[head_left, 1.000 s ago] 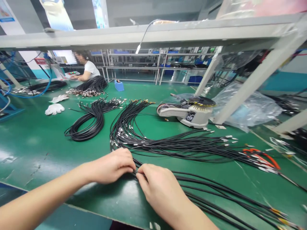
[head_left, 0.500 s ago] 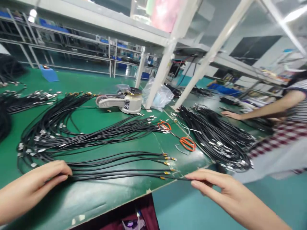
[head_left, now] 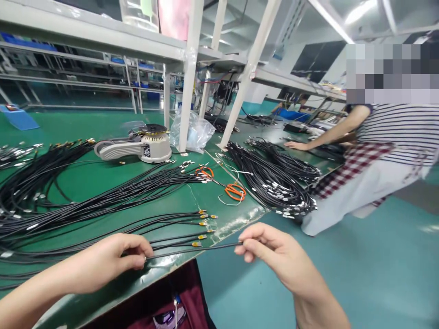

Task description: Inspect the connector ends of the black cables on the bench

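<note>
A single black cable [head_left: 195, 250] stretches between my two hands, just over the table's front edge. My left hand [head_left: 118, 260] pinches it on the left, thumb against fingers. At its right end, my right hand [head_left: 264, 249] closes around the cable beyond the table edge; the tip is hidden by the fingers. Behind them on the green table [head_left: 164, 228] lie several loose black cables with yellow-tagged ends [head_left: 203, 224]. Farther back runs a thick bundle of black cables [head_left: 113, 196] with white-tagged ends.
Orange-handled scissors [head_left: 235, 192] lie near the table's right edge. A grey tape dispenser [head_left: 154, 148] and a clear plastic bag [head_left: 195, 130] stand behind the bundle. To the right is another cable pile [head_left: 277, 183], with a co-worker [head_left: 394, 137] beside it. White posts [head_left: 188, 82] rise from the table.
The view has swung to the right. My left hand has moved right along the cables and now holds one cable's length; my right hand has lifted that cable slightly away from the others.
</note>
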A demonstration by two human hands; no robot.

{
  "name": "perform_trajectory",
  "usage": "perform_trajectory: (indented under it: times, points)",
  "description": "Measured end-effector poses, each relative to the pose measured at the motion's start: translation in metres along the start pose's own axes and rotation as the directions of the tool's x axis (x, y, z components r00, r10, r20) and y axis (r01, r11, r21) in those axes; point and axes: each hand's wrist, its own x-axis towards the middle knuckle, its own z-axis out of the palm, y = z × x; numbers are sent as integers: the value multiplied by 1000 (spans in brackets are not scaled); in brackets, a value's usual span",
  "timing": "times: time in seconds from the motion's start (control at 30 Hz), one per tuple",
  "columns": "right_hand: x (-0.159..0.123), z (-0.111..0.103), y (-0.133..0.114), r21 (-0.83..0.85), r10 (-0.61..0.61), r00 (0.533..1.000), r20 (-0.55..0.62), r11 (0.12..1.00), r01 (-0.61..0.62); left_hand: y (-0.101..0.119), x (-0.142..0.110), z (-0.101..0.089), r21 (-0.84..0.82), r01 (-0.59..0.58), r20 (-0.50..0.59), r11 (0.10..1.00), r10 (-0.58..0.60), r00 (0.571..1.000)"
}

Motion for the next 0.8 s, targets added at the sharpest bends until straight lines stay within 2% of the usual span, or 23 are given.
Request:
perform_trajectory:
  times: [0.1, 0.17, 0.23, 0.3, 0.4, 0.53, 0.63, 0.8]
  points:
    - [3, 21, 9, 113, 48, 996, 71, 992, -56, 14, 8, 10, -135, -33, 57, 990, 41, 998]
    - [6, 37, 10, 142, 57, 992, 115, 987, -73, 34, 19, 21, -258, -96, 69, 961, 117, 991]
    - [5, 46, 8, 119, 52, 989, 138, 991, -68, 56, 32, 35, -369, -181, 34, 911, 208, 978]
    - [2, 43, 6, 80, 35, 994, 104, 996, -44, 76, 44, 48, -433, -267, -49, 861, 274, 961]
    - [-7, 22, 4, 12, 3, 1000, -15, 1000, -3, 90, 54, 64, -463, -313, -149, 829, 275, 950]
    - [-17, 5, 4, -139, -17, 998, -52, 990, 10, 88, 55, 77, -499, -268, -114, 824, 244, 963]
    - [-18, 10, 5, -171, 32, 996, -79, 984, -45, 83, 54, 77, -445, -258, -113, 857, 232, 966]
    - [-14, 28, 8, 10, 165, 975, -151, 986, -166, 79, 52, 73, -147, -204, -81, 968, 194, 978]
